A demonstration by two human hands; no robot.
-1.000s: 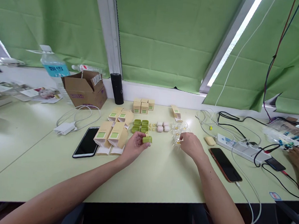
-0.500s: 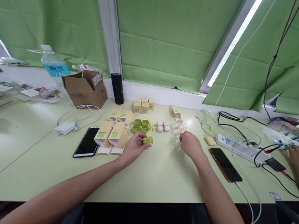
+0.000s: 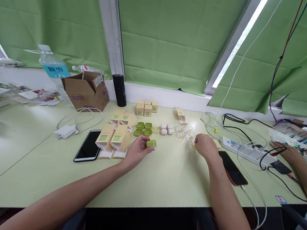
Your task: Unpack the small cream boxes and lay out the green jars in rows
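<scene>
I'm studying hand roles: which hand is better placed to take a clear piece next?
Probably the right hand: it is beside the clear pieces, while the left hand holds a green piece.

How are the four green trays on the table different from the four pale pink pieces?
The green trays are green; the pink pieces are pale pink. The green trays look squarish and hollow, while the pink pieces look like chunky, rounded blocks. The green trays sit farther left than the pink pieces. Both are small and stand two by two.
</scene>
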